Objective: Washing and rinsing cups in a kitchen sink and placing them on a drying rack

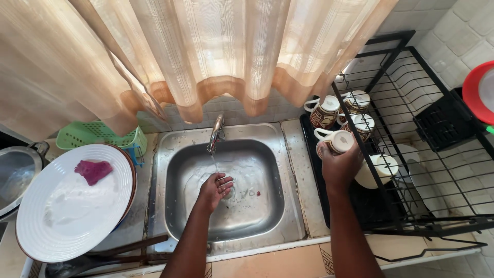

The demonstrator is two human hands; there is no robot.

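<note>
My left hand [216, 189] is open, palm up, under the thin stream of water running from the tap [216, 132] into the steel sink [177, 172]. My right hand [340, 166] grips a patterned mug [335, 141], held upside down over the black drying rack [411, 92]. Three similar mugs [324, 111] stand upturned on the rack just behind it. A white mug [378, 170] lies beside my right hand.
A large white plate [67, 211] with a pink sponge [93, 170] sits left of the sink, beside a green basket [98, 135] and a steel pot [15, 177]. A peach curtain [206, 51] hangs above the tap. A red-rimmed plate [476, 90] shows at far right.
</note>
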